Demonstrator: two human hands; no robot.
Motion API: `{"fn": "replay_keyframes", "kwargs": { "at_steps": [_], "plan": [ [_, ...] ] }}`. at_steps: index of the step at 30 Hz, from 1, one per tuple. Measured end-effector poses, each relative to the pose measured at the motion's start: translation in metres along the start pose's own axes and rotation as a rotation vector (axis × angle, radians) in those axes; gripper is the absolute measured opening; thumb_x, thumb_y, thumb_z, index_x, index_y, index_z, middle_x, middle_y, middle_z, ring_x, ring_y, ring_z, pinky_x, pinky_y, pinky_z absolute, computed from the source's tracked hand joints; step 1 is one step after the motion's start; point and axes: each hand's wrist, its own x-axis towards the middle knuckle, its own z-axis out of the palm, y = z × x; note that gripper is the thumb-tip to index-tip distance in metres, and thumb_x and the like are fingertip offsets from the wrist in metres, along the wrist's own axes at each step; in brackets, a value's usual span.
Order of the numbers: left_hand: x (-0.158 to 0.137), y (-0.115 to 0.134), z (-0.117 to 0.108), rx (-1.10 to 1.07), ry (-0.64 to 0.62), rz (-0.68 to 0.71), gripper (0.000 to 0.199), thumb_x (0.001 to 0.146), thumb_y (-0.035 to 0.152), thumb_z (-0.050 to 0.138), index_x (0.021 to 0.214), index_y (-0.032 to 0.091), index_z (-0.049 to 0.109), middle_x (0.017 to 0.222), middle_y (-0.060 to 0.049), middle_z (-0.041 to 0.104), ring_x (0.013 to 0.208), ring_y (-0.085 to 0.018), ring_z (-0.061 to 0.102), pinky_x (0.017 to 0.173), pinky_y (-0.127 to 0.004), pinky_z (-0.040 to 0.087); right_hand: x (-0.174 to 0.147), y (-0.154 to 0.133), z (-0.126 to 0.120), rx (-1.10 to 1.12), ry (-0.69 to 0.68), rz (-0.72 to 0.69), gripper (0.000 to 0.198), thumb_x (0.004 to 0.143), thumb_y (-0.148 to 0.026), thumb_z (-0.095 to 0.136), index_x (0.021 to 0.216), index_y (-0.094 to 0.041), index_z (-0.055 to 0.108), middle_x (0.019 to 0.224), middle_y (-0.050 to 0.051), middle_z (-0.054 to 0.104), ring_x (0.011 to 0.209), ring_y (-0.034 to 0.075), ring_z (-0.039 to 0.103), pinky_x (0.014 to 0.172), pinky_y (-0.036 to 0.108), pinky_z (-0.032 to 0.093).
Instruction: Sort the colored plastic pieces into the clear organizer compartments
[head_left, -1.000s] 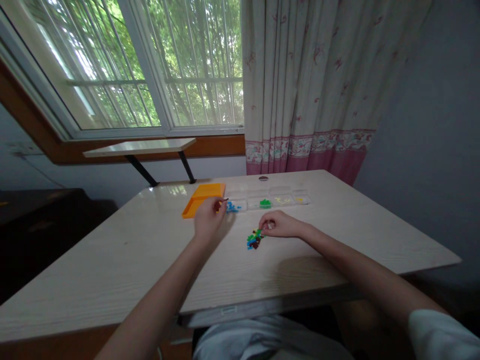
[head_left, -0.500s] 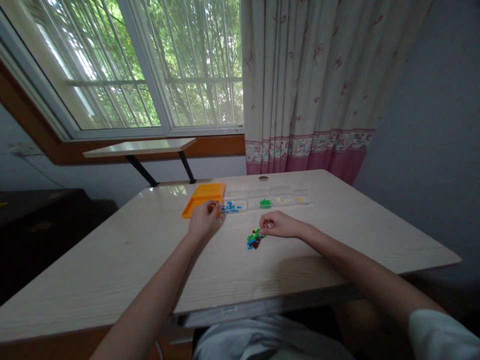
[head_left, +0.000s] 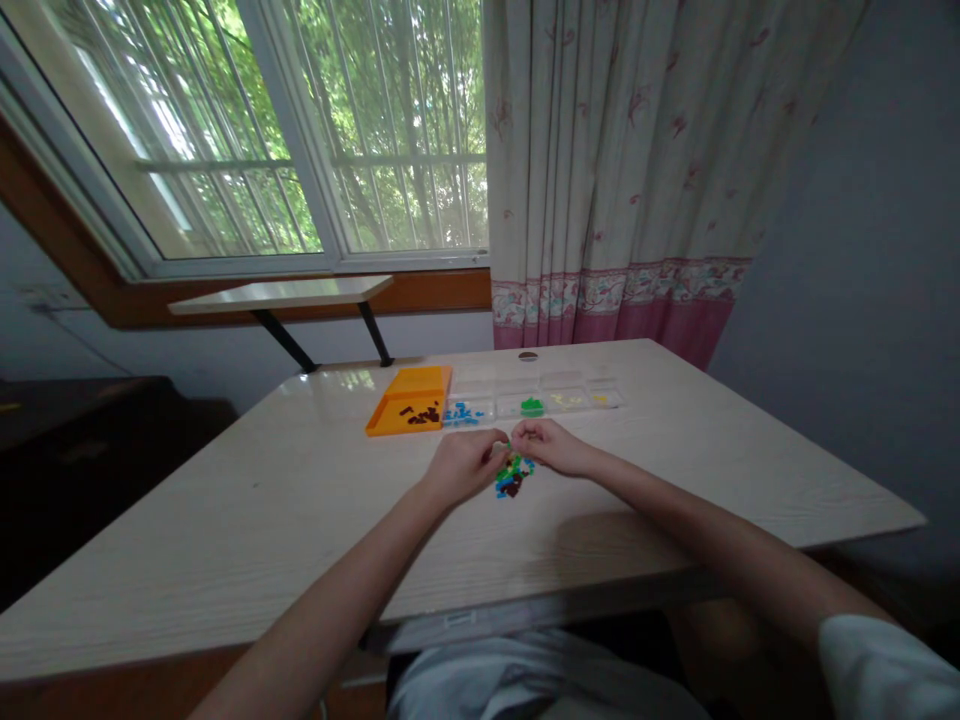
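Note:
A small heap of mixed pieces [head_left: 513, 478], green, blue, brown and yellow, lies on the table. At its left and back edge is my left hand [head_left: 469, 462], thumb and fingers pinched together. My right hand [head_left: 549, 447] is closed just behind the heap, its fingertips close to those of the left. Whatever either hand holds is too small or hidden to make out. Farther back, an orange box [head_left: 390, 412] with its lid open holds dark brown pieces [head_left: 424, 413]. Beside it, blue pieces [head_left: 463, 413] lie in a clear tray.
Clear compartments to the right hold green pieces [head_left: 532, 407], pale yellow pieces [head_left: 566, 401] and yellow pieces [head_left: 600, 399]. A raised shelf [head_left: 285, 292] on dark legs stands at the table's back left. Behind the table hangs a curtain [head_left: 607, 200].
My left hand has moved from the orange box rightward and nearer, to the heap, uncovering the brown pieces. My right hand has shifted slightly left, toward the left hand.

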Motion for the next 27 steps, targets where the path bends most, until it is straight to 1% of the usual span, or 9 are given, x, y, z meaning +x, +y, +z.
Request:
{"fn": "replay_keyframes", "kwargs": {
  "at_steps": [3,6,8,10,12,14,16,18,27],
  "plan": [
    [-0.001,-0.001,0.001,-0.003,0.02,0.013,0.02,0.082,0.031,0.045,0.087,0.019,0.06,0.06,0.0,0.058,0.053,-0.01,0.051,0.053,-0.02,0.033,0.0,0.001,0.001,0.01,0.0,0.026,0.036,0.074,-0.048,0.053,0.074,-0.013,0.051,0.053,-0.006,0.04,0.046,0.005,0.033,0.044,0.018,0.025],
    [-0.001,-0.002,0.002,-0.011,0.013,0.022,0.02,0.083,0.03,0.044,0.087,0.019,0.06,0.062,0.0,0.059,0.054,-0.01,0.051,0.054,-0.02,0.033,0.0,0.001,0.0,0.002,0.006,0.003,0.034,0.074,-0.047,0.053,0.074,-0.013,0.051,0.056,-0.005,0.043,0.05,0.006,0.038,0.047,0.019,0.029],
    [-0.001,-0.002,0.001,-0.011,0.007,0.01,0.02,0.083,0.03,0.044,0.087,0.019,0.06,0.062,0.0,0.059,0.054,-0.01,0.051,0.053,-0.02,0.033,-0.001,-0.001,-0.001,-0.059,0.027,-0.03,0.031,0.076,-0.044,0.052,0.077,-0.013,0.052,0.061,-0.003,0.047,0.054,0.007,0.041,0.051,0.019,0.032],
    [-0.001,-0.003,0.0,-0.011,0.005,-0.011,0.021,0.083,0.032,0.044,0.088,0.019,0.06,0.061,0.0,0.059,0.053,-0.01,0.051,0.053,-0.02,0.033,-0.004,-0.003,-0.004,-0.202,0.059,-0.067,0.027,0.08,-0.04,0.049,0.081,-0.013,0.054,0.064,-0.002,0.049,0.055,0.008,0.042,0.052,0.019,0.032],
    [0.0,-0.005,0.0,-0.01,0.004,-0.032,0.022,0.082,0.033,0.045,0.088,0.019,0.06,0.06,0.0,0.059,0.053,-0.01,0.05,0.053,-0.02,0.032,-0.007,-0.006,-0.006,-0.397,0.088,-0.122,0.022,0.082,-0.034,0.048,0.086,-0.014,0.056,0.065,-0.002,0.051,0.056,0.008,0.043,0.053,0.019,0.032],
    [0.0,-0.006,0.0,-0.015,0.003,-0.045,0.021,0.081,0.034,0.046,0.087,0.019,0.061,0.059,0.0,0.058,0.052,-0.01,0.05,0.052,-0.02,0.032,-0.009,-0.008,-0.008,-0.574,0.11,-0.199,0.017,0.082,-0.029,0.049,0.089,-0.016,0.058,0.07,0.0,0.055,0.062,0.01,0.047,0.058,0.02,0.035],
    [0.001,-0.007,0.0,-0.024,0.0,-0.047,0.021,0.081,0.034,0.047,0.087,0.019,0.061,0.059,0.001,0.058,0.052,-0.01,0.049,0.052,-0.02,0.032,-0.01,-0.008,-0.009,-0.68,0.121,-0.264,0.016,0.08,-0.027,0.052,0.092,-0.017,0.058,0.078,0.001,0.058,0.07,0.012,0.051,0.064,0.022,0.037],
    [0.001,-0.007,0.0,-0.035,-0.002,-0.043,0.021,0.081,0.033,0.048,0.087,0.019,0.061,0.059,0.0,0.058,0.052,-0.01,0.05,0.053,-0.02,0.032,-0.01,-0.008,-0.009,-0.725,0.128,-0.298,0.017,0.08,-0.028,0.054,0.092,-0.018,0.058,0.082,0.003,0.059,0.075,0.013,0.053,0.067,0.023,0.038],
    [0.001,-0.005,-0.001,-0.072,-0.029,-0.048,0.022,0.081,0.035,0.048,0.084,0.019,0.062,0.057,0.001,0.057,0.051,-0.009,0.049,0.051,-0.018,0.031,-0.012,-0.009,-0.009,-0.812,0.168,-0.374,0.017,0.081,-0.03,0.053,0.091,-0.018,0.059,0.081,0.003,0.059,0.075,0.013,0.055,0.067,0.022,0.04]
  ]
}}
